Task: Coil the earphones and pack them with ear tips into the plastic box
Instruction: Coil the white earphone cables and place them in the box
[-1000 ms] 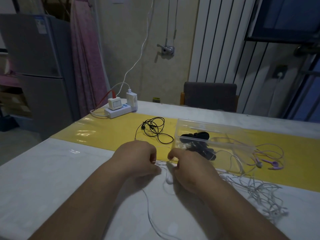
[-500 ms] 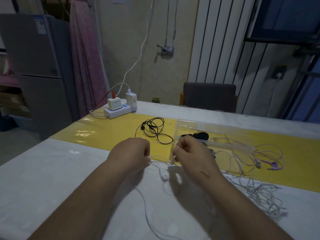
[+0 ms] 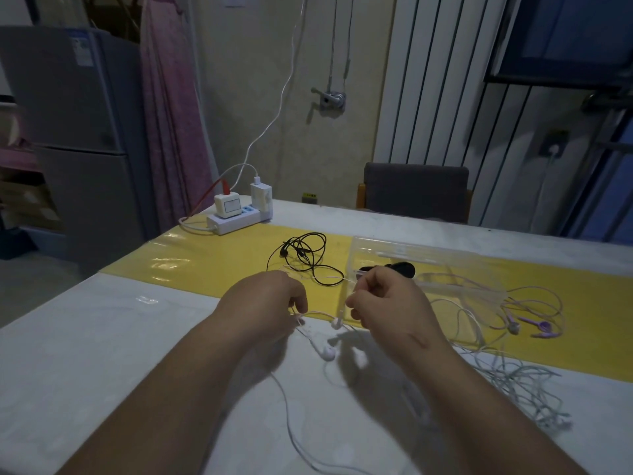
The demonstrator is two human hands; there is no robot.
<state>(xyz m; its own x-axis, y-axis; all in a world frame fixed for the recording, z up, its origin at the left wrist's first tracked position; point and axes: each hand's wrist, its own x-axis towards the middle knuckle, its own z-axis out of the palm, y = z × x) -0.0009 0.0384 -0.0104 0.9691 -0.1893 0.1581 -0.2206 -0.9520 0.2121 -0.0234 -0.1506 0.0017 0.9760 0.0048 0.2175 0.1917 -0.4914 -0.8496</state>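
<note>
The white wired earphones [image 3: 328, 353] lie at the near middle of the table, one bud resting on the surface, a second hanging just under the right hand [image 3: 390, 305], and the thin cable trailing toward the near edge. Both hands are clenched on this cable: the left hand [image 3: 270, 303] pinches it at its fingertips, and the right hand grips it close by. Just behind the right hand, partly hidden by it, stands the clear rectangular plastic box [image 3: 411, 250] with black rounded pieces [image 3: 402, 268] inside, too dim to tell apart. Beyond the left hand lies a loose coil of black wired earphones [image 3: 305, 255]. Right of the box lie purple wired earphones [image 3: 534, 329], and a tangle of white cables [image 3: 513, 382] sprawls beside the right forearm. The pale, glossy table [image 3: 137, 354] carries a yellow shiny strip [image 3: 212, 265] across it; a white power strip with chargers [image 3: 236, 219] sits at its far left. Behind are a grey upholstered chair [image 3: 414, 192], a grey fridge [image 3: 68, 132], a pink curtain [image 3: 168, 114] and a white ribbed radiator [image 3: 435, 80].
</note>
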